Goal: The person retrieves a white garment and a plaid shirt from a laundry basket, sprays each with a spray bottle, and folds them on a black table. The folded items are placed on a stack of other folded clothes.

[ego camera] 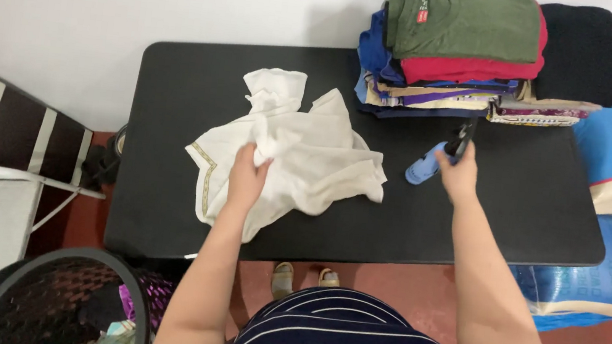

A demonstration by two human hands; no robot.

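White garment (300, 156) lies crumpled under the gripping left hand (246, 177); right hand (459, 174) clasps a blue spray bottle (429, 165).

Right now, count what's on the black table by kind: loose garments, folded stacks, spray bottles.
Loose white garment, under the left hand: 1
Folded clothes stacks: 2
Blue spray bottle, in the right hand: 1
Total: 4

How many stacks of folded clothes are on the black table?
2: a tall stack topped by a green shirt at the table's far edge, and a shorter stack topped by a black garment right beside it.
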